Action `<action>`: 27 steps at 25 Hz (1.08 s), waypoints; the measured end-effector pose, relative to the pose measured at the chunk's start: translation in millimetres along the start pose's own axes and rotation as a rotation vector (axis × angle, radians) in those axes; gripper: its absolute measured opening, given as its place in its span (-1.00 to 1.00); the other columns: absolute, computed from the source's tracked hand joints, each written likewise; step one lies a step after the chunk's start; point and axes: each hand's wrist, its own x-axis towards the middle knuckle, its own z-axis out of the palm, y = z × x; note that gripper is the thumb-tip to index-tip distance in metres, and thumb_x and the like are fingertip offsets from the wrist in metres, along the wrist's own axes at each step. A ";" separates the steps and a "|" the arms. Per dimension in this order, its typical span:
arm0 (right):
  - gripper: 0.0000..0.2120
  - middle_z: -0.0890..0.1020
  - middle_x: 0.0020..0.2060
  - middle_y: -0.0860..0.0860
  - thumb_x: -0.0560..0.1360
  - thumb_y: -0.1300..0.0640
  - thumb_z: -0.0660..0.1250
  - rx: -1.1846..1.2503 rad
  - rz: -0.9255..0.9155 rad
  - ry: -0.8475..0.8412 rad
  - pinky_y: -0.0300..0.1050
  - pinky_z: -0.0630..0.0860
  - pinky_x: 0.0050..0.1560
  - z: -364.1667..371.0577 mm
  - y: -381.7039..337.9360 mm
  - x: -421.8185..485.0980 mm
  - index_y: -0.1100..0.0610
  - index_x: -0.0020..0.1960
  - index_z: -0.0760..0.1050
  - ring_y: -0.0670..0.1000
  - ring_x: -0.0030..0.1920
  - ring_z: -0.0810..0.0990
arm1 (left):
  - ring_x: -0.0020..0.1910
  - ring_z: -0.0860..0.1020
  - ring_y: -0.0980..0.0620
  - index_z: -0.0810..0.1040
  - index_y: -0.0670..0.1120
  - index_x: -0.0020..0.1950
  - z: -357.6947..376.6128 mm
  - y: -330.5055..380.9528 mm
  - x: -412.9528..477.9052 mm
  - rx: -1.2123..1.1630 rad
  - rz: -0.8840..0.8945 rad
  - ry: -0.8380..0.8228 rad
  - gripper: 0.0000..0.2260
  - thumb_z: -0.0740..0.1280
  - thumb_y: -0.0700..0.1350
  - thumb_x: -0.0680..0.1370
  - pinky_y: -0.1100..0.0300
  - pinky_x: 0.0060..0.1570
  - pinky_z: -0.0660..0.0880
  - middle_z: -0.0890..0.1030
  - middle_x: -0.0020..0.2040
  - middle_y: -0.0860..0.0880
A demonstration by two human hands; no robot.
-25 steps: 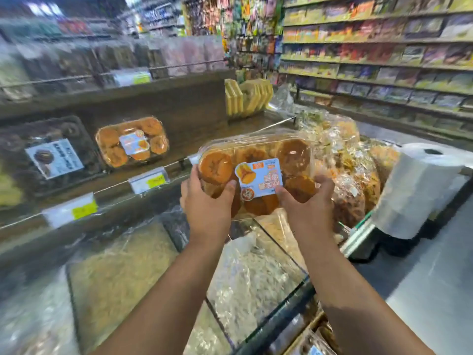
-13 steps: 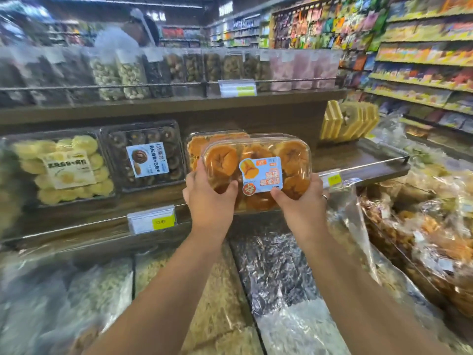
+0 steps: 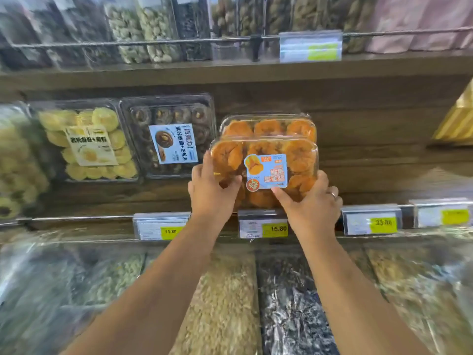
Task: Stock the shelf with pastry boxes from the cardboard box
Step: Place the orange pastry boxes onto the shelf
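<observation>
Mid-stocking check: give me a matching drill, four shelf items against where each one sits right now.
Things:
1. front orange pastry box
2. chocolate pastry box
3. yellow pastry box
4. 15.80 price tag

Places:
A. just below the held box, between the wrists
B. in the grip of left hand and right hand
C. left of the chocolate box
D. directly left of the held box

Pairs: 1-B, 2-D, 3-C, 4-A

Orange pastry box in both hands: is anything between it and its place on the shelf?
Only a matching orange box directly behind it on the shelf; the held box could likely go in front. The dark pastry box sits to its left, bare shelf to its right.
</observation>
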 end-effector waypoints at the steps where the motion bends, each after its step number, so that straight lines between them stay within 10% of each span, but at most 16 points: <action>1: 0.01 0.41 0.28 0.26 0.31 -0.37 0.41 -0.032 -0.010 0.029 0.13 0.31 0.25 5.1 4.7 3.3 0.14 0.52 0.08 0.29 0.27 0.36 | 0.33 0.34 -0.12 0.15 0.07 0.53 4.9 -2.8 3.2 0.014 0.016 -0.008 -0.31 0.40 0.09 0.48 0.02 0.33 0.26 0.37 0.34 -0.05; 16: 0.08 0.15 0.50 0.20 0.39 -0.30 0.38 -0.005 0.127 -0.060 0.25 0.22 0.37 -13.5 10.2 0.2 0.03 0.57 -0.26 0.27 0.47 0.11 | 0.50 0.24 -0.03 -0.06 0.01 0.58 -3.3 0.4 -10.6 -0.076 -0.047 -0.269 -0.14 0.44 0.00 0.47 0.05 0.43 0.25 0.21 0.53 -0.03; 27: -0.10 0.21 0.50 0.17 0.42 -0.28 0.37 0.076 0.187 -0.005 0.16 0.15 0.40 -60.4 34.2 -120.3 -0.02 0.57 -0.01 0.23 0.48 0.13 | 0.43 0.29 -0.05 0.18 0.03 0.53 -20.3 12.0 -133.8 -0.095 0.010 -0.363 -0.30 0.44 0.03 0.47 -0.02 0.41 0.28 0.34 0.43 -0.04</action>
